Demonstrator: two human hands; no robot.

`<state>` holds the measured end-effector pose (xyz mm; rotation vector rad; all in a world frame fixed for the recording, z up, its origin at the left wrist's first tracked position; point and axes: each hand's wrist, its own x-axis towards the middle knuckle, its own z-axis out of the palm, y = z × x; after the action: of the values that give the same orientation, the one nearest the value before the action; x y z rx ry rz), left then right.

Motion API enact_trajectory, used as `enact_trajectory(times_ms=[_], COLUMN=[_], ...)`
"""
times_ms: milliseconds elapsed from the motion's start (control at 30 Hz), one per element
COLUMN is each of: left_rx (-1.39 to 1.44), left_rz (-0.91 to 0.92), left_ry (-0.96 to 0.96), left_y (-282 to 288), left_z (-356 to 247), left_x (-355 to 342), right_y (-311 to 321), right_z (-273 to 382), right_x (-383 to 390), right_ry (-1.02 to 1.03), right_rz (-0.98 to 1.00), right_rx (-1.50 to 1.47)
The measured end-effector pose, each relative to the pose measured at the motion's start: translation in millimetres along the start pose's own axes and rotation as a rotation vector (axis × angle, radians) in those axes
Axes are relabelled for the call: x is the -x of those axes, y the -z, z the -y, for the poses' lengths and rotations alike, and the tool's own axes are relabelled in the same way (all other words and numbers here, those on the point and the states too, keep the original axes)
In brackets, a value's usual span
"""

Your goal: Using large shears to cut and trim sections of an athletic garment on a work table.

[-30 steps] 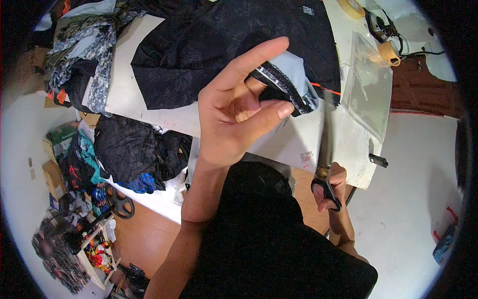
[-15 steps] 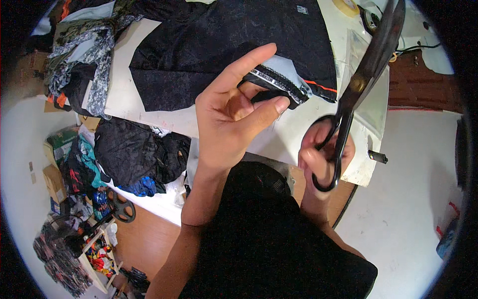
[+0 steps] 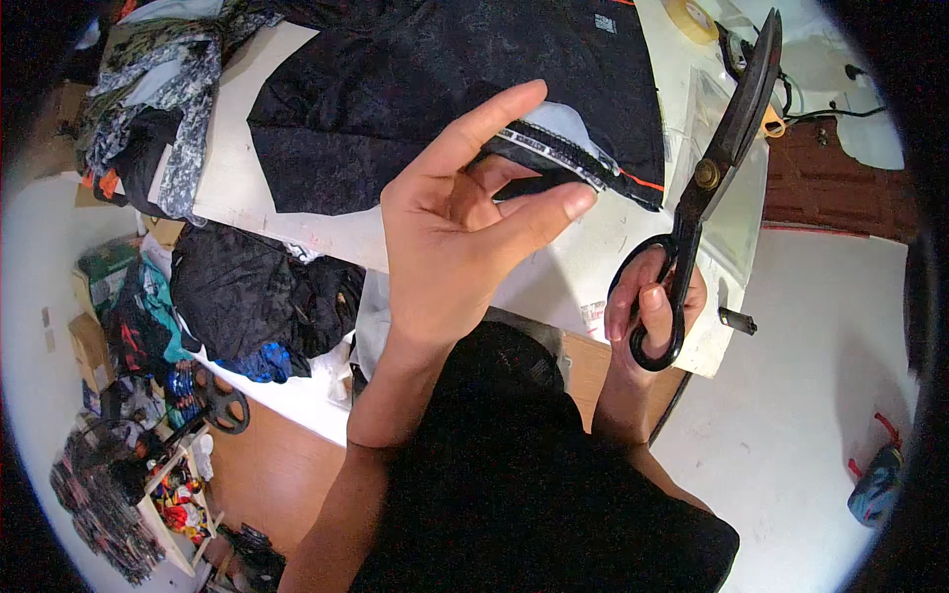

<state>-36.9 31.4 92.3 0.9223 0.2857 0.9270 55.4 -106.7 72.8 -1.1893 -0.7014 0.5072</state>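
Note:
A black garment [image 3: 395, 109] with an orange stripe lies across the white table. My left hand [image 3: 435, 232] is raised over its near edge, index finger and thumb stretched apart. Between them shows a seamed edge [image 3: 554, 146] with a narrow white printed tape and grey inner cloth. The curled fingers behind appear to grip this edge; their tips are partly hidden. To the right, my right hand [image 3: 652, 311] has its fingers and thumb through the black handle loops of large fabric scissors [image 3: 708, 176]. The blades point up and away, nearly together, apart from the garment.
Camouflage-patterned cloth [image 3: 188, 79] is piled at the table's far left. A roll of tape [image 3: 690, 20] sits at the back right, near a clear plastic sheet [image 3: 727, 217]. Below the table's left edge lies a heap of dark clothes [image 3: 257, 292].
The scissors have tilted slightly and come lower in view, and the right thumb has shifted on the handle. The left thumb reaches a little farther right along the garment's edge.

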Motion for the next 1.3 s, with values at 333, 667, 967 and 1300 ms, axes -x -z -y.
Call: enact_trajectory(times_ms=[333,667,967,1300], left_rx=[0.01,-0.111,-0.12,-0.155], left_rz=[0.075,0.105,0.121,0.174], left_ry=[-0.014,-0.037,-0.014,-0.045], left_y=[3,6,6,8], left_z=[2,-14,-17,-17], left_x=[0,-5,-1,1], right_y=[34,104,103,105], right_z=[-4,12,24,23], right_x=[15,15,12,10], right_ry=[-0.172,-0.325,-0.406,-0.379], right_rz=[0.094,0.449,0.442,0.472], right_rx=[-0.315,-0.131,-0.066,-0.043])
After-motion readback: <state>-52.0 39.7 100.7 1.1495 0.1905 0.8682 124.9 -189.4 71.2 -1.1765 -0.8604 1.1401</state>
